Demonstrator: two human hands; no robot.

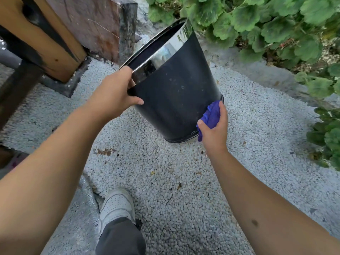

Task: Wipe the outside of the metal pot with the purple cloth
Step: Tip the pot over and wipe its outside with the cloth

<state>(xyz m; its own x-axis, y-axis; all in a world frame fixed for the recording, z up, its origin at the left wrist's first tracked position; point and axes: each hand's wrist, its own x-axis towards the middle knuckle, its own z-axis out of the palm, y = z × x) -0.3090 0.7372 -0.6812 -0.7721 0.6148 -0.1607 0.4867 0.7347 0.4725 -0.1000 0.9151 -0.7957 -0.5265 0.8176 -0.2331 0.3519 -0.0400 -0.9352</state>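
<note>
A tall dark metal pot with a shiny chrome band under its rim stands tilted on white gravel, its mouth leaning away to the upper left. My left hand grips the near rim, thumb against the dark wall. My right hand presses a crumpled purple cloth against the pot's lower right side, close to the base. The pot's far side and inside bottom are hidden.
A wooden bench or table leg and a stone block stand at the upper left. Green leafy plants line the top and right edge. My white shoe rests on the gravel below the pot.
</note>
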